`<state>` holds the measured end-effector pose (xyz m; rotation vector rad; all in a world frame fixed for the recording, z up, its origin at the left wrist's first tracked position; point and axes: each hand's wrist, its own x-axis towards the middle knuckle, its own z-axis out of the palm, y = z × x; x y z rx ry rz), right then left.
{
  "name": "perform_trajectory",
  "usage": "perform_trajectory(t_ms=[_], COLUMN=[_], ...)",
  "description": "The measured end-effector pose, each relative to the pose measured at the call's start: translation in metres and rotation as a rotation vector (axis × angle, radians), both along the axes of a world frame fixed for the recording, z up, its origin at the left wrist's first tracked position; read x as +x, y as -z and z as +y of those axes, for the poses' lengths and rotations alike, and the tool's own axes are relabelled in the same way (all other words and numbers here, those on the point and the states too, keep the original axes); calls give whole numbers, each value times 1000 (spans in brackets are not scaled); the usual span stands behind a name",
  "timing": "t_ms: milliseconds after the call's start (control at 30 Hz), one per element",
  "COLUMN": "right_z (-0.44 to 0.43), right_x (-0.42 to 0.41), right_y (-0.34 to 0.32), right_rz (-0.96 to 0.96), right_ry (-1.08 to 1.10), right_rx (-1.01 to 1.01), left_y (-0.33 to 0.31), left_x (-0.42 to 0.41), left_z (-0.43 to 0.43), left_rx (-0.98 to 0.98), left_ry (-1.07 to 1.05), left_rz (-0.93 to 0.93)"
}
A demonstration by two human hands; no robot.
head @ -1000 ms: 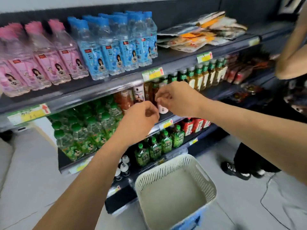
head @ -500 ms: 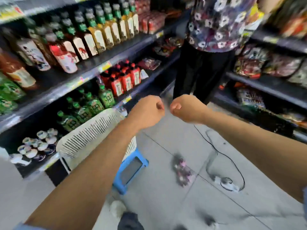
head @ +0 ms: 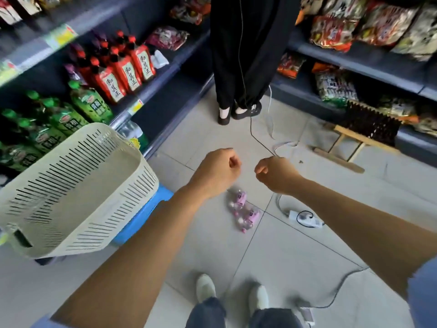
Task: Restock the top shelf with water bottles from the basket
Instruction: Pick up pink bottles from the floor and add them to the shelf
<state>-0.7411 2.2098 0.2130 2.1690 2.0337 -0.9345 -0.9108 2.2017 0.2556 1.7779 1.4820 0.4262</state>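
Note:
My left hand [head: 216, 172] and my right hand [head: 275, 174] are held out over the floor as loose fists, a small gap between them, and neither holds anything. The cream slotted basket [head: 71, 192] stands at the left on a blue stool [head: 142, 214]; I see nothing in the part of its inside that shows. A few pink-labelled water bottles [head: 243, 211] lie on the floor tiles just below my hands. The top shelf is out of view.
Shelves of red and green drink bottles [head: 113, 72] run along the left, snack shelves [head: 354, 43] along the right. A person in black trousers [head: 241, 55] stands ahead in the aisle. Cables and a power strip [head: 305, 218] lie on the floor, a wooden brush [head: 359, 138] at right.
The view has swung down and right from the upper shelves to the aisle floor. My two hands stayed fisted and have drifted slightly apart; the pink bottles on the floor now show clearly.

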Motion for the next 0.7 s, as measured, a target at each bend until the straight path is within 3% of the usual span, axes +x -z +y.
perform_trajectory(t_ms=[500,700], right_z=[-4,-4], right_x=[63,69], right_y=[376,514], right_rz=[-17,-33], right_ry=[-15,-41], right_rx=[-88,-110], left_y=[367,473], left_x=[39,46], left_z=[-10,-8], left_rx=[-93,-114], left_ry=[-171,-173], left_rz=[13,20])
